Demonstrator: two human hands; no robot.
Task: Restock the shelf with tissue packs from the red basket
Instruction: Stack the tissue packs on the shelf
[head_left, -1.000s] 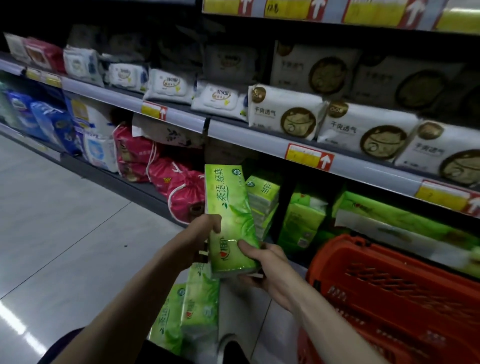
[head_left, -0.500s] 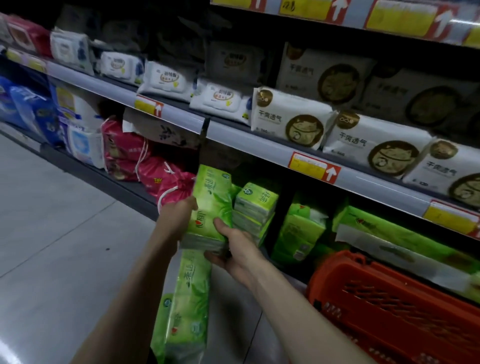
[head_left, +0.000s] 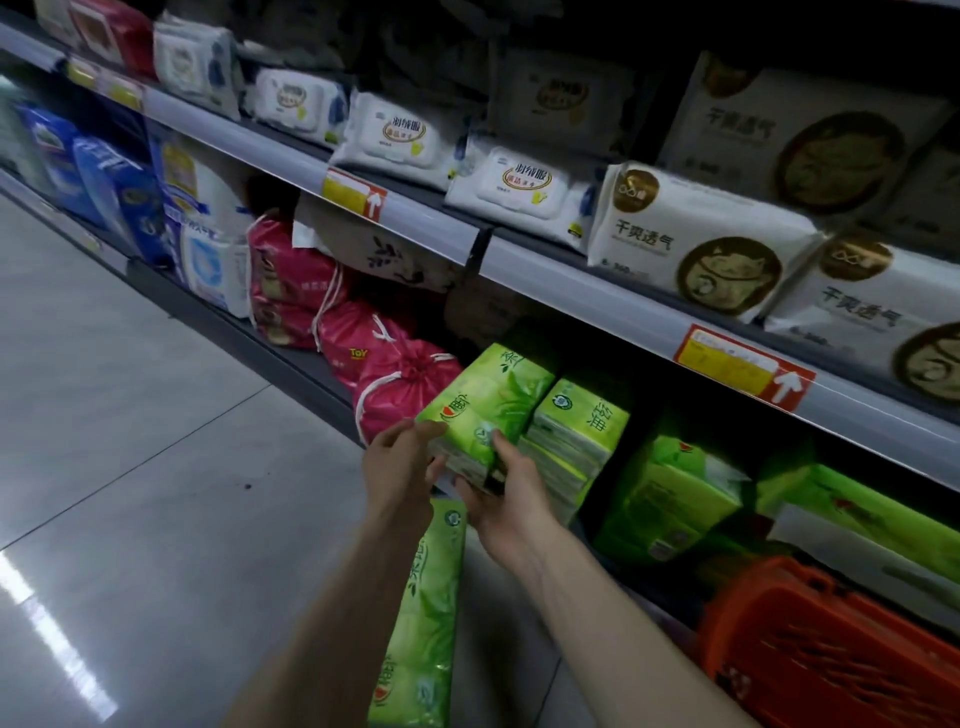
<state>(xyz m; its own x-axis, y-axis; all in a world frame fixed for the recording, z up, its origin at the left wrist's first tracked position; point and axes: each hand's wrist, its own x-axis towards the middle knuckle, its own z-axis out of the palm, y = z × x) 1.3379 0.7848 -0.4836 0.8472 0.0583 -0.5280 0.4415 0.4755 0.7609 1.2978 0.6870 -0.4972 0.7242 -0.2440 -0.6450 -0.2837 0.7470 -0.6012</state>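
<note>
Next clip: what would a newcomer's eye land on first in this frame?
The bright green tissue pack at centre, held by the left hand and right hand, pokes into the bottom shelf beside pink drawstring bags. A red basket sits bottom right, and a second green pack lies below the hands.

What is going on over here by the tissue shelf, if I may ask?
A person is restocking. Both the left hand and the right hand hold one green tissue pack at the front of the bottom shelf, between the pink drawstring bags and a stack of green packs. A spare green pack lies below the arms, and the red basket sits at the lower right.
</note>
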